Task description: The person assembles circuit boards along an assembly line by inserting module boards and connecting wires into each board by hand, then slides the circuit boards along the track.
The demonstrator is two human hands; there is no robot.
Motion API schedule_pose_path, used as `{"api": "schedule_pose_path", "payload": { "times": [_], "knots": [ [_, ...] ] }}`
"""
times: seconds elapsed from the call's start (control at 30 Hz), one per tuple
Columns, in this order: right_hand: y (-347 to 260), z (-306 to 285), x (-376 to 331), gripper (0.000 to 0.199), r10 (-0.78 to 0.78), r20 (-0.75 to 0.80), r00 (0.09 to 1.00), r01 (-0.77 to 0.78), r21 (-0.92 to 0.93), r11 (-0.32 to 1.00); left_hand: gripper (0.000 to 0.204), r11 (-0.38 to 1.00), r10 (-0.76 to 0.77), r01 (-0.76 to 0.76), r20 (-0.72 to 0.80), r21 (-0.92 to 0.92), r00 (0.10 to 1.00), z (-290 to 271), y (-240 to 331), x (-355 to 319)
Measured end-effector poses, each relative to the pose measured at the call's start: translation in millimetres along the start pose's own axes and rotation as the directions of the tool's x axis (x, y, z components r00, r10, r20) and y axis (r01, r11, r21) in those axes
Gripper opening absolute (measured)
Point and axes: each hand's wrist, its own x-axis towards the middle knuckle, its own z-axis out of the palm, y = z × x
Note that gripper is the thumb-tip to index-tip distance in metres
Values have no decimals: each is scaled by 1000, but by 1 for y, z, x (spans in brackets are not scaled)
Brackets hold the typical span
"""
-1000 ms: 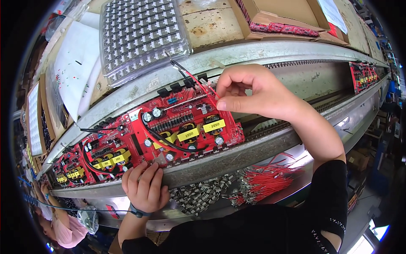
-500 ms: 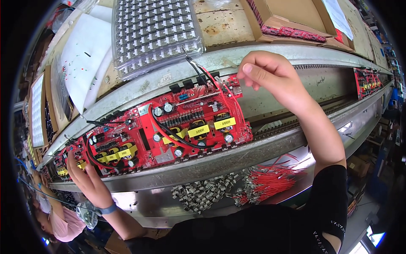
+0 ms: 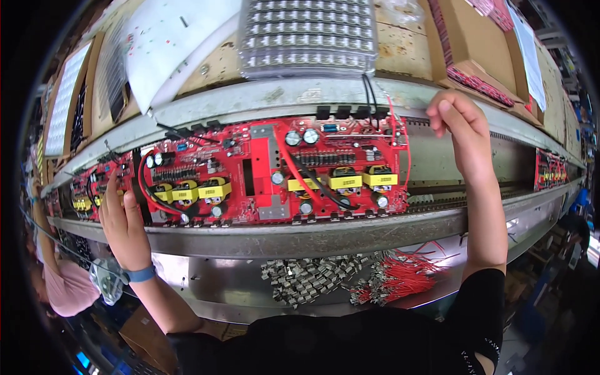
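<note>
Two red circuit boards lie side by side on a grey metal rail (image 3: pixel 350 234). The middle board (image 3: pixel 269 187) carries yellow coils, round capacitors and looping red and black wires. My right hand (image 3: pixel 462 134) hovers just past that board's right edge, fingers curled together, with a thin red wire (image 3: pixel 405 147) close by; nothing shows between the fingertips. My left hand (image 3: pixel 122 222), with a blue wristband, lies flat on the left end of the left board (image 3: pixel 187 187), beside another board (image 3: pixel 87 190) further left.
A clear tray of small parts (image 3: pixel 306 37), a white foam sheet (image 3: pixel 169 44) and cardboard boxes (image 3: pixel 475 56) sit behind the rail. On the lower shelf lie several metal clips (image 3: pixel 306 281) and a bundle of red wires (image 3: pixel 400 278). Another board (image 3: pixel 550 169) is far right. A person in pink (image 3: pixel 62 290) stands lower left.
The boards have slid to the right along the rail. My left hand rose from below the rail onto the left board. My right hand moved off the middle board to its right edge.
</note>
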Motion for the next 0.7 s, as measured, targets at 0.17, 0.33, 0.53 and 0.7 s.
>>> {"api": "schedule_pose_path", "payload": {
  "times": [0.17, 0.33, 0.53, 0.7],
  "knots": [
    [3, -5, 0, 23, 9, -20, 1000, -10, -32, 999, 47, 992, -51, 57, 61, -113, 997, 1, 11, -2],
    [6, -7, 0, 25, -22, -16, 1000, 21, -60, 998, 49, 986, -82, 88, 47, -144, 996, 2, 18, -4],
    [5, -7, 0, 25, -13, -22, 1000, 11, -74, 997, 53, 972, -124, 140, 92, -190, 988, 1, 24, -5],
    [5, -6, 1, 26, -20, -16, 1000, 19, -79, 997, 53, 975, -103, 118, 92, -190, 990, 1, 30, -5]
  ]
}}
